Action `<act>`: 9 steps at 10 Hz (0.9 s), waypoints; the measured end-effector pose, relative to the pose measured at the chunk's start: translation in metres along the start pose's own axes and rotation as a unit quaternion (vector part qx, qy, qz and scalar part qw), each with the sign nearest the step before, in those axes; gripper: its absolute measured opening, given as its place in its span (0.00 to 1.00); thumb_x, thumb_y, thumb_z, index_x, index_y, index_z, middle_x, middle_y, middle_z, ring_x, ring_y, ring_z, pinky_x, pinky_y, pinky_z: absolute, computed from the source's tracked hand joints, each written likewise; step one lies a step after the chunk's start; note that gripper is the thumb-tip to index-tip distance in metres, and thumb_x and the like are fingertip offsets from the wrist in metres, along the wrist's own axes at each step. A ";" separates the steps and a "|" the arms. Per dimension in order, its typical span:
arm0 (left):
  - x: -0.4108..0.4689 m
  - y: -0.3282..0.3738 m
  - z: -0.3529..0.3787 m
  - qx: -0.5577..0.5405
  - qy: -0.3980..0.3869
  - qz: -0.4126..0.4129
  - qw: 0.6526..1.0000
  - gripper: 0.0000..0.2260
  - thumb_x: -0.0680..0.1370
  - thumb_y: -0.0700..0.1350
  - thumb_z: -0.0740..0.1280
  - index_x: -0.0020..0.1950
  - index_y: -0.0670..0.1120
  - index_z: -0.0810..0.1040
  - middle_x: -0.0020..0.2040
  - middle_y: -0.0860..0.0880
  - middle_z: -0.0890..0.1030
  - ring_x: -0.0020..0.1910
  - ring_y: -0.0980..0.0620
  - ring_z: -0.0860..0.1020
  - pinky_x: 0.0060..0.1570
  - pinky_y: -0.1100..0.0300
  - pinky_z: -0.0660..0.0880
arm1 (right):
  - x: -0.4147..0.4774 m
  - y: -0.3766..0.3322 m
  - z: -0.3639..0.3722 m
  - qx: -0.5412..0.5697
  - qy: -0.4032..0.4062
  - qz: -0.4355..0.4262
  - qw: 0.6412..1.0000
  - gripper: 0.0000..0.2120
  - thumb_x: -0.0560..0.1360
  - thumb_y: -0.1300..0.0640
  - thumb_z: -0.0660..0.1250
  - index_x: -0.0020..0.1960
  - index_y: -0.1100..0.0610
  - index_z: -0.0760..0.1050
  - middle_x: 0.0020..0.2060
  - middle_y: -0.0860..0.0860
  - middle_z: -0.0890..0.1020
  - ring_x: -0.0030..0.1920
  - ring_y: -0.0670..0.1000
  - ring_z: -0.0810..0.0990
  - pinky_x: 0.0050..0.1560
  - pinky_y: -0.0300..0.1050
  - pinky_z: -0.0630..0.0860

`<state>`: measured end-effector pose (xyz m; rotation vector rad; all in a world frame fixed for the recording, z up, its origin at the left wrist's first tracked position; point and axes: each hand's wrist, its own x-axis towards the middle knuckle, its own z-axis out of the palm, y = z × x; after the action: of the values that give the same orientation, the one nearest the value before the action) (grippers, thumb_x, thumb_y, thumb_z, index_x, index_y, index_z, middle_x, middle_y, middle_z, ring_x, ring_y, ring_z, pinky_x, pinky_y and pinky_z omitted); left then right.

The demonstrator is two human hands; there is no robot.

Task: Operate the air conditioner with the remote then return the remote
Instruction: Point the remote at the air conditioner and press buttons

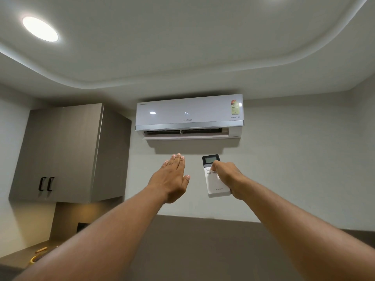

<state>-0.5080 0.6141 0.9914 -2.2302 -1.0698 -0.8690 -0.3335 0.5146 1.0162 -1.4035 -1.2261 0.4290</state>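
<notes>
— Can we read the remote [215, 179] screen?
— No, too small. The right hand [227, 177] covers several buttons and the remote's right edge.
— The sticker on the AC [189, 114]?
— Its print is too fine for us.
— And bottom left?
— Orange and yellow things [38, 254], half behind the left arm; we cannot tell what.
</notes>
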 end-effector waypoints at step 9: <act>-0.010 -0.013 -0.004 -0.001 0.004 0.004 1.000 0.30 0.81 0.56 0.45 0.79 0.44 0.41 0.80 0.45 0.42 0.78 0.50 0.41 0.72 0.56 0.39 | -0.005 -0.001 0.009 0.008 0.001 0.007 1.000 0.07 0.74 0.54 0.60 0.44 0.57 0.73 0.35 0.56 0.80 0.34 0.55 0.79 0.31 0.43 0.73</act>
<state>-0.5242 0.6142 0.9889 -2.2302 -1.0550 -0.8757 -0.3434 0.5149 1.0131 -1.3989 -1.2099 0.4458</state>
